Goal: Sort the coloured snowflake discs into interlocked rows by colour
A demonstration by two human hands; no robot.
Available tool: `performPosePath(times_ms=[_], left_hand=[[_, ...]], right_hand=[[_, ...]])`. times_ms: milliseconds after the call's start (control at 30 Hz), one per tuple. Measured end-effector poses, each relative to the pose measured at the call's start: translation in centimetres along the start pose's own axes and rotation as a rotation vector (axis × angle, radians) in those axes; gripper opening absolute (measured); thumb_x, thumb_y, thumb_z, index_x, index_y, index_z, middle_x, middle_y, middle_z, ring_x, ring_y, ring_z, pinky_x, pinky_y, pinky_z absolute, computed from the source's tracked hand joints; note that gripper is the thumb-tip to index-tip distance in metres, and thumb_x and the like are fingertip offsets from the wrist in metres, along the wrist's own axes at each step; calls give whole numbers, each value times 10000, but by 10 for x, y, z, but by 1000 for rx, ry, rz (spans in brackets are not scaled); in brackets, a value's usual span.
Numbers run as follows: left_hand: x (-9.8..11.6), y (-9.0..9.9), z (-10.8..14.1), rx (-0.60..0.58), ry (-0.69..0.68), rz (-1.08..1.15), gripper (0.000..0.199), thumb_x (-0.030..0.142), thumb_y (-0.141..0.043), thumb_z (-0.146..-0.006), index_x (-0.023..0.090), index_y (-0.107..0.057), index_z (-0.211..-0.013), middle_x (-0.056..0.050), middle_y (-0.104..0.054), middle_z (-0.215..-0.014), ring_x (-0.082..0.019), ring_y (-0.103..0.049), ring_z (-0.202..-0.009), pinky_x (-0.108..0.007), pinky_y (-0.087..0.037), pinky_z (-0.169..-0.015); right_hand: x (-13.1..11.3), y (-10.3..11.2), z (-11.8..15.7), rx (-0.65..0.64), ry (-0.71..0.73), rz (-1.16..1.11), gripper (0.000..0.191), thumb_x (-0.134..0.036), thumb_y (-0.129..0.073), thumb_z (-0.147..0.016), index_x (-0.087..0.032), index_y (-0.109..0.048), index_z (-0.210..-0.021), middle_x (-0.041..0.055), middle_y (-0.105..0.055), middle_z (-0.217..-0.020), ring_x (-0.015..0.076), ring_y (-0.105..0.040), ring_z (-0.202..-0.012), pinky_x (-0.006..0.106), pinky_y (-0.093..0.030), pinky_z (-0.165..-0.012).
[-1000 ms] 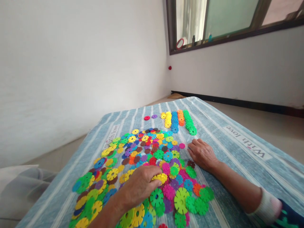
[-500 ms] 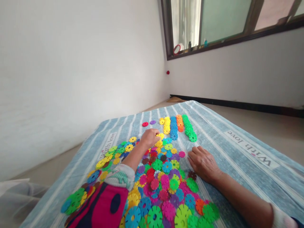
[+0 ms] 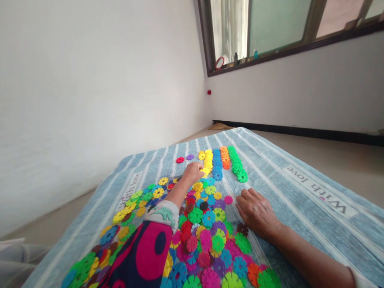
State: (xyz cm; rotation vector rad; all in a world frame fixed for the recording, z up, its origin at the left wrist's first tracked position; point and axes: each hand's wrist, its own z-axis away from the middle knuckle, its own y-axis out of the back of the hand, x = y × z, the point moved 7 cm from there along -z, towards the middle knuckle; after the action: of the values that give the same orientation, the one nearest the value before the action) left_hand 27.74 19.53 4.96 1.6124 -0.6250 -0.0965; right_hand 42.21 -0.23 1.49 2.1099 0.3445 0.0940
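My left hand (image 3: 193,173) is closed on a yellow notched plastic disc (image 3: 205,172), at the near end of the yellow row (image 3: 208,159). Beside that row run a blue row (image 3: 217,164), a short orange row (image 3: 225,158) and a green row (image 3: 237,164) of overlapping discs. My right hand (image 3: 256,210) rests on the cloth right of the mixed pile, its fingers curled under; whether anything is in them is hidden. A dark brown disc (image 3: 242,229) lies by its wrist, and a pink disc (image 3: 228,200) left of its fingertips.
A big pile of mixed discs (image 3: 208,218) covers the near middle of the striped blue cloth (image 3: 303,208), partly under my left sleeve. A red disc (image 3: 180,160) and a purple disc (image 3: 190,157) lie singly at the back. Walls stand behind and left.
My left hand has carried the yellow disc from the pile's far edge to the near end of the yellow row. My right hand stays in place; the view has shifted slightly.
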Motion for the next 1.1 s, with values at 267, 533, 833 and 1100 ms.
performPosePath(times_ms=[267, 533, 833, 1100], left_hand=[[-23, 2, -4, 2, 79, 102, 156, 151, -596, -656, 149, -713, -759, 9, -637, -582, -159, -606, -624, -229, -411, -575], [-30, -10, -8, -59, 91, 231, 155, 178, -611, -667, 136, -696, -791, 41, -573, -494, -132, -561, -474, -221, -395, -483], [-16, -21, -15, -55, 14, 241, 157, 178, -627, -617, 140, -700, -751, 40, -598, -594, -138, -574, -596, -221, -404, -543], [-15, -19, -9, -15, 7, 211, 141, 182, -614, -626, 148, -708, -727, 37, -592, -590, -140, -553, -627, -219, -373, -547]], right_hand=[[-1, -1, 0, 15, 8, -27, 211, -167, -539, -875, -204, -560, -668, 35, -538, -718, 197, -439, -719, 323, -269, -653], [-2, -2, 0, 63, 14, -63, 242, -164, -497, -889, -206, -539, -654, 38, -518, -703, 199, -438, -709, 325, -268, -641], [-3, -3, 0, 97, 20, -82, 279, -186, -453, -919, -211, -530, -651, 39, -506, -688, 196, -432, -687, 327, -273, -631], [-3, -6, 1, 103, 10, -102, 291, -184, -445, -922, -214, -534, -647, 39, -502, -688, 197, -437, -683, 328, -284, -631]])
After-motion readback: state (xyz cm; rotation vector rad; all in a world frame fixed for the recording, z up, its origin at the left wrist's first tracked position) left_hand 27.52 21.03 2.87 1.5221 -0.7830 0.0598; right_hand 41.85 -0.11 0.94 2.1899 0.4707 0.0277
